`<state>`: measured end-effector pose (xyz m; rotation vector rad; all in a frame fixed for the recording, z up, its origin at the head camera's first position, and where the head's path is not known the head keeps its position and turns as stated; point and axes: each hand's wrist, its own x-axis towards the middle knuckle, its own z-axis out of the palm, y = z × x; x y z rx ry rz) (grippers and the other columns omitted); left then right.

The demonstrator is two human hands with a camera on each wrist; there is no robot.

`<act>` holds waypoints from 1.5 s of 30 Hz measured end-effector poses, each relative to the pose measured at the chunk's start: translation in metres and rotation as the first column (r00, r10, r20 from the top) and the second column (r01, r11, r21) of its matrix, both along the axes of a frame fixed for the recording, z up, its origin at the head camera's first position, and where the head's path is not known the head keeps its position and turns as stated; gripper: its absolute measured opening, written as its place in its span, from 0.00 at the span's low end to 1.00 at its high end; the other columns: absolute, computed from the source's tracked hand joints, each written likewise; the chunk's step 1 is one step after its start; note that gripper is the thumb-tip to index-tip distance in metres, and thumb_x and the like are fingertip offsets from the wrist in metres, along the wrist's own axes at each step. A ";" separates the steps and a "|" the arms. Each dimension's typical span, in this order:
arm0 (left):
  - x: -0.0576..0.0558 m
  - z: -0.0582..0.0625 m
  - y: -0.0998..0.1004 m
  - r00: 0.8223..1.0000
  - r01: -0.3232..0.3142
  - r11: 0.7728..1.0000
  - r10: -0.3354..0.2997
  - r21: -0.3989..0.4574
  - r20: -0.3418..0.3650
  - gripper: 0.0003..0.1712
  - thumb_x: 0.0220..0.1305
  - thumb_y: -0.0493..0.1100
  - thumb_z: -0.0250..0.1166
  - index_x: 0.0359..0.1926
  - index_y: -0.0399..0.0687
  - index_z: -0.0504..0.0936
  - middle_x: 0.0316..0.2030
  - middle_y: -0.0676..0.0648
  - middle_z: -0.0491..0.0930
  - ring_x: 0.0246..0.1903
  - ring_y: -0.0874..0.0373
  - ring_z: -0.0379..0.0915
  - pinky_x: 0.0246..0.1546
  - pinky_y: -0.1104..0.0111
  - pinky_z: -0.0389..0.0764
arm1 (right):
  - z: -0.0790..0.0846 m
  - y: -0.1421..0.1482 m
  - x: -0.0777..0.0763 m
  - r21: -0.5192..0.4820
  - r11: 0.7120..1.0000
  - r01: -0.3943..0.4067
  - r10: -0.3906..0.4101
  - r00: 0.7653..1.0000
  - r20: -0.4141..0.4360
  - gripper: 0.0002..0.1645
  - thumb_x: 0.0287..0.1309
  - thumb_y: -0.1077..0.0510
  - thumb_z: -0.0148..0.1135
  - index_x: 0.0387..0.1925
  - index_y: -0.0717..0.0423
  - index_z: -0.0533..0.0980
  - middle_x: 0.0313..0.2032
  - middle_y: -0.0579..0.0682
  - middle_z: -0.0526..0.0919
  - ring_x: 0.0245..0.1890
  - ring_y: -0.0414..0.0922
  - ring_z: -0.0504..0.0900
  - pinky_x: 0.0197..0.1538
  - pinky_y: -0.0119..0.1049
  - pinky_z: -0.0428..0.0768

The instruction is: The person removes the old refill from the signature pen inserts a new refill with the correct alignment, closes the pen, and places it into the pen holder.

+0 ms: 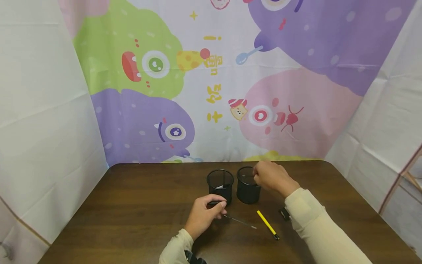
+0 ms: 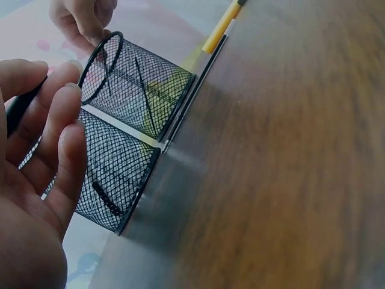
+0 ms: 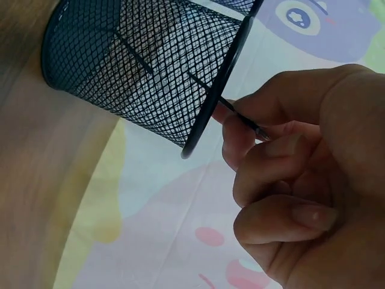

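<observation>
My left hand (image 1: 204, 214) pinches a slim black piece with a pointed end (image 2: 24, 105), perhaps part of a pen, in front of the left black mesh pen cup (image 1: 220, 196). At the rim of the right mesh pen cup (image 1: 248, 192), my right hand (image 1: 271, 178) pinches a thin dark pen refill (image 3: 240, 117), its far end inside the cup. Another thin dark stick (image 3: 135, 54) shows through that cup's mesh. A black ribbed piece (image 2: 107, 198) shows in the left cup. On the table lies a thin black refill with a pale end (image 1: 242, 222).
A yellow stick with a black end (image 1: 267, 223), perhaps a pen, lies on the brown wooden table (image 1: 141, 216) right of the refill. Behind the table hangs a cloth printed with cartoon monsters (image 1: 211, 139). White cloth walls (image 1: 43, 91) stand at both sides.
</observation>
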<state>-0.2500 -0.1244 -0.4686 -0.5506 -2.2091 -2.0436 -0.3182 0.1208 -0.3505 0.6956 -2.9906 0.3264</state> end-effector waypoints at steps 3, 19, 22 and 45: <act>0.000 0.001 0.000 1.000 -0.001 1.000 0.001 0.000 0.000 0.16 0.66 0.44 0.69 0.44 0.33 0.84 0.27 0.45 0.86 0.32 0.34 0.82 0.30 0.65 0.86 | 0.000 0.002 0.004 -0.012 1.000 0.003 -0.003 1.000 -0.012 0.15 0.60 0.63 0.57 0.44 0.56 0.86 0.44 0.50 0.86 0.35 0.45 0.82 0.36 0.47 0.82; 0.000 -0.002 0.000 1.000 -0.004 1.000 0.004 -0.003 0.005 0.17 0.66 0.45 0.69 0.45 0.32 0.84 0.26 0.46 0.86 0.31 0.38 0.83 0.30 0.65 0.86 | -0.017 0.013 0.019 -0.129 0.992 0.010 -0.024 0.994 -0.110 0.16 0.62 0.64 0.56 0.48 0.62 0.84 0.40 0.54 0.82 0.43 0.54 0.82 0.45 0.53 0.82; -0.001 -0.003 0.000 1.000 -0.008 1.000 0.008 -0.014 -0.003 0.17 0.67 0.44 0.69 0.45 0.32 0.84 0.27 0.47 0.86 0.30 0.44 0.84 0.30 0.64 0.86 | -0.022 0.015 0.021 -0.165 0.986 0.016 -0.038 0.990 -0.135 0.17 0.62 0.64 0.55 0.48 0.63 0.84 0.38 0.53 0.81 0.40 0.53 0.82 0.44 0.51 0.82; -0.001 -0.002 0.002 1.000 -0.020 1.000 0.020 -0.021 0.004 0.16 0.66 0.44 0.69 0.45 0.32 0.84 0.27 0.46 0.86 0.31 0.43 0.84 0.30 0.64 0.86 | -0.047 0.028 0.046 -0.282 0.959 0.016 -0.076 0.976 -0.204 0.05 0.64 0.62 0.63 0.39 0.56 0.83 0.33 0.43 0.77 0.30 0.40 0.74 0.36 0.40 0.77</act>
